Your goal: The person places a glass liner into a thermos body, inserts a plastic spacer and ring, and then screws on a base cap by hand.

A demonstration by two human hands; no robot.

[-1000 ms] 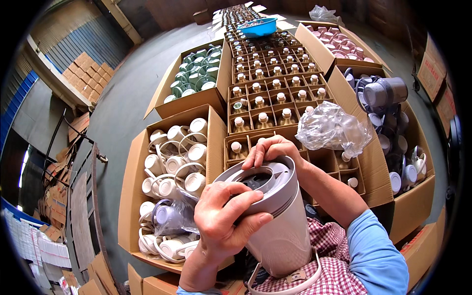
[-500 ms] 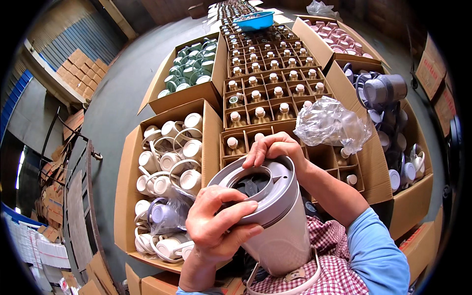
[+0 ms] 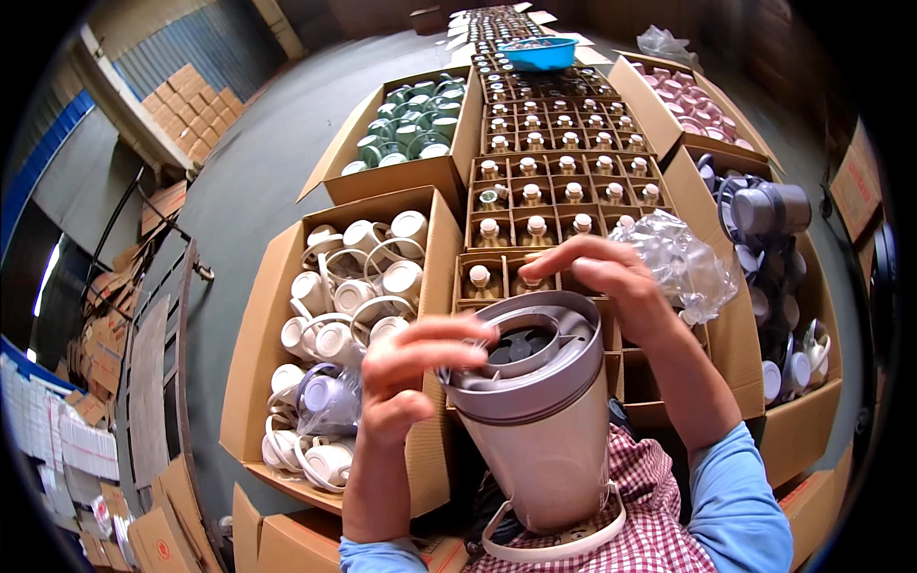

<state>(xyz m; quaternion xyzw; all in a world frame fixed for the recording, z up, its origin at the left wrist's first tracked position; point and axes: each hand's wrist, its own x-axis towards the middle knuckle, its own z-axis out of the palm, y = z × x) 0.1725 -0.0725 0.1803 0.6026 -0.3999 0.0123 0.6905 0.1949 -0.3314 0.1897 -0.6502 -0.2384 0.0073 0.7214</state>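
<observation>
A tapered beige jug body [image 3: 540, 468] with a thin beige carrying handle [image 3: 554, 546] stands against my checked apron. Its purple-grey collar [image 3: 564, 390] faces up, with a round opening and a black part [image 3: 522, 350] inside. My left hand [image 3: 411, 368], blurred, is at the collar's left side, fingers stretched out and apart; whether it touches the rim I cannot tell. My right hand [image 3: 611, 277] is raised over the far right rim, fingers apart and holding nothing. Crumpled clear plastic [image 3: 683, 267] lies just beyond it on the divided carton.
Cartons with gold-coloured bottles [image 3: 535, 229] in dividers run away ahead. On the left are boxes of white jug parts [image 3: 403, 279] and green ones [image 3: 411, 124]; on the right, purple ones [image 3: 759, 210] and pink ones [image 3: 673, 86]. A blue basin [image 3: 540, 55] sits farther off.
Both hands have come off the collar's top and spread apart, the right lifting up and the left opening out. The jug body has shifted slightly right in view and stands more upright.
</observation>
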